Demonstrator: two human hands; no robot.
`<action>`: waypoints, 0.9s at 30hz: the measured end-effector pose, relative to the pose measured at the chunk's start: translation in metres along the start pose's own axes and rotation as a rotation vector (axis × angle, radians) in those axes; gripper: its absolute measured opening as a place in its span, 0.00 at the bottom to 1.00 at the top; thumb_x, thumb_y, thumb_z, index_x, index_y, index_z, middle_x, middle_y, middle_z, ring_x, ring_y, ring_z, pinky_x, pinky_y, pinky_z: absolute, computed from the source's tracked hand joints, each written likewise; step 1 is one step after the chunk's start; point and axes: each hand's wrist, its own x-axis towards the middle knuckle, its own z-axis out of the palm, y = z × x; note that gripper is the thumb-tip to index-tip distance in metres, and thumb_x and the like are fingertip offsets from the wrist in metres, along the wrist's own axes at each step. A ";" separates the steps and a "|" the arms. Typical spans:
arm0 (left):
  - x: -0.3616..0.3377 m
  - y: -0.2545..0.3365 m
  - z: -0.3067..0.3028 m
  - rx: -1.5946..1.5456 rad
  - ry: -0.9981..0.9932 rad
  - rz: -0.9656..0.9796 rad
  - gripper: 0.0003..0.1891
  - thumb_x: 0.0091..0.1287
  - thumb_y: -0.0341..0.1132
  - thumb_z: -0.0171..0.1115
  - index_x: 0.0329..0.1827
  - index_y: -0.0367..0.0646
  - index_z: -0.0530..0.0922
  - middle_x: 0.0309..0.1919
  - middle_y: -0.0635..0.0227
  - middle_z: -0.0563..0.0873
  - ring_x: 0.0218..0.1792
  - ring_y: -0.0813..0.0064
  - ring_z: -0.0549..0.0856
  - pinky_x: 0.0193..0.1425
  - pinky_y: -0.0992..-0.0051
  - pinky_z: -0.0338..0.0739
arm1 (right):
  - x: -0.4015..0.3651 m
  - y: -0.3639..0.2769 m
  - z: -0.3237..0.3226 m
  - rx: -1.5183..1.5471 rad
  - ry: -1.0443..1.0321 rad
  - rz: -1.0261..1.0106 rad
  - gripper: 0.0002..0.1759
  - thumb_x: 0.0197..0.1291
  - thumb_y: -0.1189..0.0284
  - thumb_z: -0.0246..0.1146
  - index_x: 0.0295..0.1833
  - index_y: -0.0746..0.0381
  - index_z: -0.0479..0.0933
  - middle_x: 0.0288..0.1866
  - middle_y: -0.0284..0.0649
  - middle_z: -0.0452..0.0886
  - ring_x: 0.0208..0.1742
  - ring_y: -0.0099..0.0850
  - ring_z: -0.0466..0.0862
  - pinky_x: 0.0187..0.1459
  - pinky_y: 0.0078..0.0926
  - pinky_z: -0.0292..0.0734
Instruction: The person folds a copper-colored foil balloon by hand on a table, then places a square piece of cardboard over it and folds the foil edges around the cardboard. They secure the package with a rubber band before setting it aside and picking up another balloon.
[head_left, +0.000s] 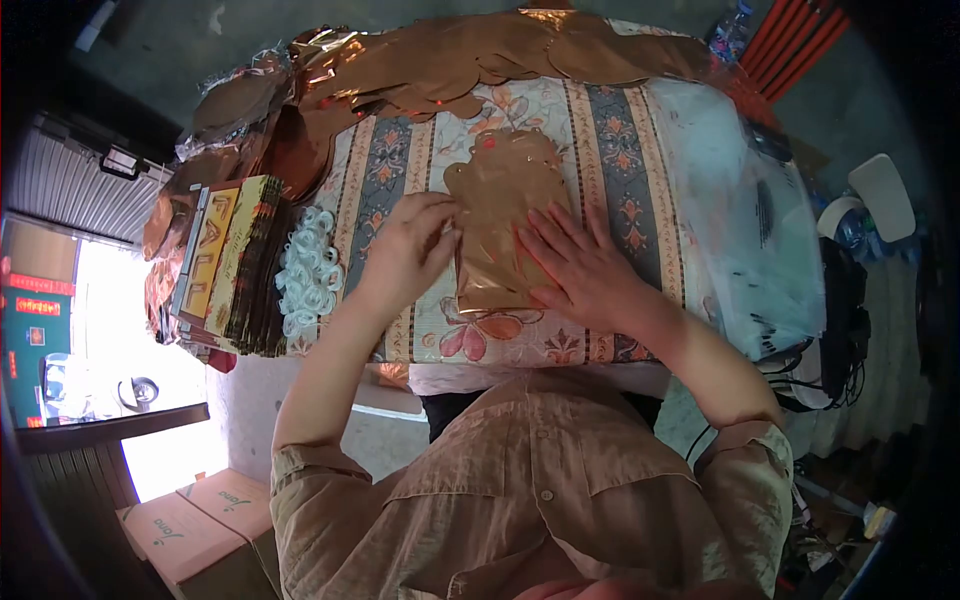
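A flat golden-brown foil balloon [505, 205] with a wavy far edge and a small red spot lies on the patterned tablecloth in front of me. My right hand [585, 262] rests flat on its right side, fingers spread. At the balloon's left edge is my left hand [412, 240], with fingers curled and the fingertips and thumb at the foil. Part of its grip is hidden by the fingers. Left of that hand lies a heap of coiled white ribbons or tubes [310, 272]. Beside the heap stands a stack of printed yellow and gold packets [235, 260].
A long pile of foil sheets [450, 60] covers the table's far edge. Clear plastic bags [740, 220] lie along the right side. A bottle [731, 35] and red poles [800, 45] are at far right. Cardboard boxes [200, 525] stand on the floor at lower left.
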 end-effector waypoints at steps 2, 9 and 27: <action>0.006 0.013 0.010 0.049 0.000 0.139 0.16 0.58 0.29 0.69 0.50 0.39 0.82 0.49 0.58 0.83 0.54 0.57 0.80 0.56 0.63 0.77 | 0.001 0.000 -0.005 -0.002 -0.024 0.008 0.41 0.69 0.51 0.54 0.80 0.60 0.53 0.81 0.49 0.54 0.83 0.47 0.49 0.78 0.61 0.35; 0.003 0.030 0.038 0.138 -0.161 0.205 0.22 0.58 0.35 0.69 0.57 0.45 0.77 0.53 0.63 0.78 0.56 0.59 0.76 0.60 0.61 0.69 | -0.002 0.002 0.000 0.080 0.018 0.000 0.38 0.67 0.54 0.57 0.76 0.62 0.60 0.80 0.50 0.55 0.83 0.47 0.48 0.78 0.60 0.36; 0.000 0.022 0.040 0.057 -0.136 0.182 0.23 0.59 0.36 0.71 0.58 0.43 0.79 0.52 0.63 0.78 0.55 0.59 0.76 0.59 0.63 0.68 | 0.006 0.052 -0.023 -0.007 0.143 0.033 0.25 0.67 0.59 0.60 0.62 0.63 0.73 0.61 0.45 0.73 0.68 0.42 0.70 0.75 0.56 0.50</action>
